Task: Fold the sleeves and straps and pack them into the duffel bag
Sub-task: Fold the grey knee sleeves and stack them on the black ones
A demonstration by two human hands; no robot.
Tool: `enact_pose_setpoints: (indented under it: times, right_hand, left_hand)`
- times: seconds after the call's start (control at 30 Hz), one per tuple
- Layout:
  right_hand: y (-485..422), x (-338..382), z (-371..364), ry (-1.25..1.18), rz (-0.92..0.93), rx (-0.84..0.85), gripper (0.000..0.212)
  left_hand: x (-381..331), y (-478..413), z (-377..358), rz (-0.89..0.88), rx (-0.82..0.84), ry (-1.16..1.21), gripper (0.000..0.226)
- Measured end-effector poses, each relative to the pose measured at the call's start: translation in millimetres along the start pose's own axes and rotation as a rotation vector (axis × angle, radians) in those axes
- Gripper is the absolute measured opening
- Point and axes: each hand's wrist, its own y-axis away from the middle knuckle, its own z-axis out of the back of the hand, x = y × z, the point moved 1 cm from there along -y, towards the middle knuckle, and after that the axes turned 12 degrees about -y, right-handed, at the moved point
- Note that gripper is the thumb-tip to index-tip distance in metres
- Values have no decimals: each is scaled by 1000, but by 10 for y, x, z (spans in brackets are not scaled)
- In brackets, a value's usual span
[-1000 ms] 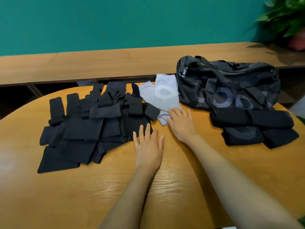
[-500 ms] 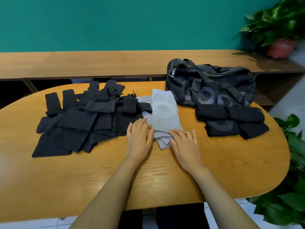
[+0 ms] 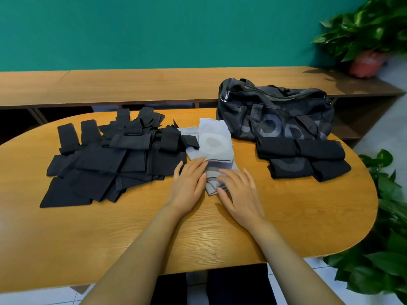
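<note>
sleeve (image 3: 214,142), left of bag (image 3: 273,115): likely soft, light, floppy | left hand (image 3: 188,183): straight fingers touch its edge | right hand (image 3: 241,194): flat fingers press it | best grabbed by near end

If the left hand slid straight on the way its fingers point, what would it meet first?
The grey sleeve: the left hand points away and rightward, fingertips touching its folded edge. Beyond it, that line probably reaches the duffel bag, though depth is unclear.
</note>
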Motion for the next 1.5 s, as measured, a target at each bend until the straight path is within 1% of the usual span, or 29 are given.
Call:
enact_pose_setpoints:
  times: [0.03,0.1,0.23,0.37,0.43,0.5,0.57,0.63,0.67,0.73,0.77,0.83,0.9,0.93,1.0,1.07,1.13,1.17,1.27,1.4,1.5]
  right_hand:
    - [-4,-1,-13,26,5,30,38]
    - [-21,-20,-38,87,-48,77,45]
    - [-56,-60,-49,123,-166,84,53]
    - [-73,-70,1,25,-247,53,56]
    - [-78,-92,3,-33,-267,47,47]
    - [-91,-115,12,-178,-324,-12,34]
    - [-78,-115,54,-305,-390,-107,34]
    - [-31,-77,115,-294,-395,-150,37]
    - [0,-42,138,-253,-364,-128,38]
    - [66,35,137,-145,-276,-3,39]
    - [99,65,124,-93,-244,70,42]
    - [143,91,101,-11,-238,163,50]
    - [124,94,115,-8,-268,154,45]
    - [85,100,133,-26,-270,115,40]
    - [-57,110,162,-49,-257,54,36]
    - [-275,98,156,-34,-228,53,35]
    - [-535,89,106,15,-213,68,37]
    - [-668,91,76,41,-207,73,38]
    - [-1035,80,-44,85,-199,134,40]
    - [-1383,-61,-228,97,-240,290,41]
    - [-1534,-163,-326,92,-235,378,41]
  left_hand:
    - [-6,-6,26,0,-18,24,56]
    - [-54,-9,109,-29,-59,52,53]
    - [-142,113,389,-164,-155,8,47]
    - [-9,494,640,-281,-143,-132,48]
    - [84,727,684,-327,-112,-164,44]
    - [136,924,678,-346,-71,-179,42]
    - [146,1048,646,-359,-34,-154,38]
    - [112,1090,629,-328,-33,-44,35]
    - [85,1080,630,-281,-50,16,37]
    - [40,1014,621,-139,-61,52,42]
    - [22,967,602,-69,-25,24,47]
    - [11,902,545,20,118,-54,58]
    - [35,868,519,39,209,-105,65]
    - [46,842,537,40,208,-118,67]
    - [72,724,596,49,132,-144,63]
    - [119,500,623,58,44,-197,49]
    - [191,196,609,73,10,-245,35]
    - [230,34,589,74,9,-270,31]
    - [360,-447,501,95,75,-341,32]
    - [481,-1023,362,89,139,-358,30]
    - [526,-1298,224,88,338,-431,29]
